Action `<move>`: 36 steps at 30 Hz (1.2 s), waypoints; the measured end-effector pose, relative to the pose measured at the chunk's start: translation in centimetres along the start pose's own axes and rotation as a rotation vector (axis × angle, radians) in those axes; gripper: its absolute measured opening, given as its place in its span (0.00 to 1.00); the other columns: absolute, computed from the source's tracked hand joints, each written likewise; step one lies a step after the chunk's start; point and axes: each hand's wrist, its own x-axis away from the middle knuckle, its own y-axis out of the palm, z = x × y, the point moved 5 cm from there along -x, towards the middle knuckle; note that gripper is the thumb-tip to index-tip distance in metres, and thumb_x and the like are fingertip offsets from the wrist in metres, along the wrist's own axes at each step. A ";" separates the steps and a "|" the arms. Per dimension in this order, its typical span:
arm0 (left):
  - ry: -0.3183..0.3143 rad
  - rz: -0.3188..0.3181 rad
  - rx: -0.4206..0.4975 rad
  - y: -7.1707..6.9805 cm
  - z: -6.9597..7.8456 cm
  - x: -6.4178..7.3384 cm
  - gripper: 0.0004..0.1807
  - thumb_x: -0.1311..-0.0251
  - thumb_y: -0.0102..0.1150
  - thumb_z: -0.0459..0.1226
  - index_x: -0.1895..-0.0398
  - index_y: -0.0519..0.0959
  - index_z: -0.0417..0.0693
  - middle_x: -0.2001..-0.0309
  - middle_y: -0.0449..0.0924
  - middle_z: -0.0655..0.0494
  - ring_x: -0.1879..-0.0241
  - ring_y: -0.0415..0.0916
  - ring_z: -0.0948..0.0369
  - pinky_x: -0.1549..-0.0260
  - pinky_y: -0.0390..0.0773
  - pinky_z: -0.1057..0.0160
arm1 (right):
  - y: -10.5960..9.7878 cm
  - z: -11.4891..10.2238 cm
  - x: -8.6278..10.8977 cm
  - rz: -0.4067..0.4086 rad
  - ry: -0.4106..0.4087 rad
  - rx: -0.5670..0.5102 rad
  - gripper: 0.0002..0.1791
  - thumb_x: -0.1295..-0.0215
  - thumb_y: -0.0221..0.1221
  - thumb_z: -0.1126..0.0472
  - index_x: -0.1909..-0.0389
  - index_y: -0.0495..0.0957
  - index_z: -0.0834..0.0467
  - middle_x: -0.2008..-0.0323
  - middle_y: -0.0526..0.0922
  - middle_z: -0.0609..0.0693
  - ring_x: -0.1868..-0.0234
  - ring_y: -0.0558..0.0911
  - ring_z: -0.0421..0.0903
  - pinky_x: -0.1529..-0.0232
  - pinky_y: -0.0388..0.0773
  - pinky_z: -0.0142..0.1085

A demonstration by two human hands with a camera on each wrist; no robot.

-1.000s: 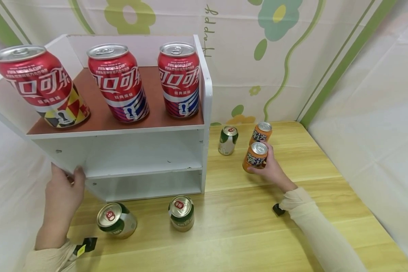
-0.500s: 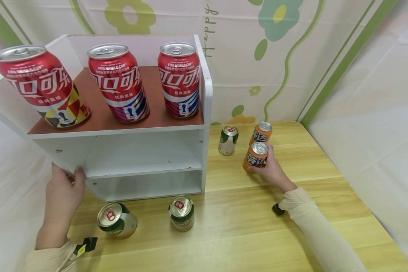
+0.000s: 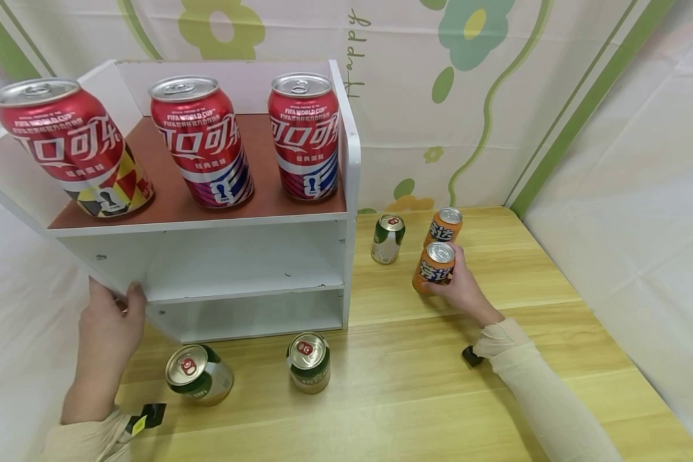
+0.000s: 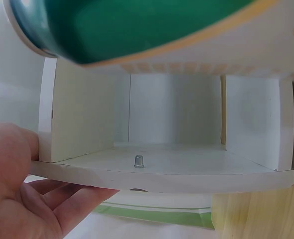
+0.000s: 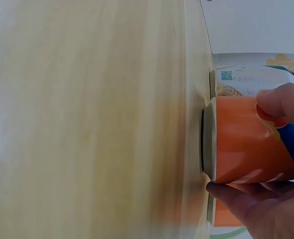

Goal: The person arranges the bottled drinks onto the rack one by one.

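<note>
My right hand (image 3: 462, 289) grips an orange soda can (image 3: 434, 268) standing on the table; in the right wrist view the thumb lies on one side of this can (image 5: 251, 144) and the fingers on the other. Right behind it stands a second orange soda can (image 3: 442, 226). A green-and-white can (image 3: 387, 240) is just to their left. My left hand (image 3: 111, 330) holds the left side panel of a white shelf unit (image 3: 254, 256). The left wrist view shows the fingers (image 4: 82, 206) along the panel's outer face, by its front edge.
Three red cola cans (image 3: 201, 141) stand on the unit's brown top board (image 3: 254, 147). Two more green-and-white cans (image 3: 308, 366) stand on the wooden table (image 3: 393, 385) before the unit; one blocks the upper left wrist view. A patterned cloth (image 3: 404, 128) hangs behind.
</note>
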 end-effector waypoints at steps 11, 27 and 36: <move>-0.020 -0.012 0.009 0.1 -0.1 0.0 0.27 0.25 0.41 0.37 0.30 0.53 0.33 0.45 0.72 0.18 0.49 0.75 0.24 0.64 0.80 0.37 | -0.2 -0.4 0.2 -0.032 0.014 -0.002 0.56 0.44 0.71 0.72 0.23 0.43 0.53 0.30 0.63 0.68 0.32 0.68 0.69 0.33 0.63 0.64; -0.016 -0.007 0.018 -0.1 0.0 0.0 0.26 0.25 0.42 0.37 0.31 0.54 0.34 0.46 0.72 0.19 0.50 0.75 0.26 0.73 0.61 0.83 | -0.3 -1.7 1.5 -0.056 0.019 -0.006 0.58 0.44 0.71 0.71 0.21 0.42 0.52 0.30 0.64 0.68 0.32 0.68 0.69 0.36 0.66 0.64; -0.024 -0.002 0.006 0.0 -0.1 -0.1 0.26 0.25 0.42 0.38 0.31 0.54 0.34 0.46 0.73 0.18 0.50 0.76 0.26 0.74 0.70 0.76 | -0.5 -3.3 2.1 -0.067 -0.018 0.021 0.56 0.44 0.71 0.71 0.22 0.45 0.52 0.33 0.67 0.67 0.36 0.72 0.67 0.42 0.75 0.60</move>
